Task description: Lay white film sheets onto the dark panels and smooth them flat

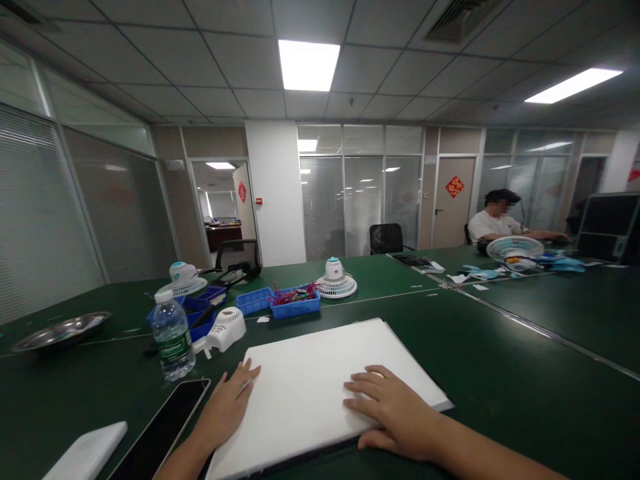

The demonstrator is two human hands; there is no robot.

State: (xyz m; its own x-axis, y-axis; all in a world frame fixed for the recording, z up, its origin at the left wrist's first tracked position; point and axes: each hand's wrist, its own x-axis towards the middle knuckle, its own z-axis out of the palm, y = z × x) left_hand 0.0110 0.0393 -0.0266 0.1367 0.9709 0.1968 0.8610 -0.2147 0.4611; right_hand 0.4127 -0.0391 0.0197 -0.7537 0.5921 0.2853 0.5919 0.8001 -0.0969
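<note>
Although it fills most of the view, the dark green table (500,373) carries only a few things close by. Largest of these is a flat white board (320,373), rectangular, plain and unmarked, with a dark strip showing along its near edge. It lies straight in front of the person, at the near side of the table. On its right part the right hand (395,410) rests open, palm down, fingers spread flat. The left hand (227,400) is open as well, fingertips touching the board's left edge and gripping nothing. Just left of it a dark phone (165,430) lies with a blank screen. Behind the phone stands a clear water bottle (173,333) with a white cap. Its green label carries writing too small to read.
</note>
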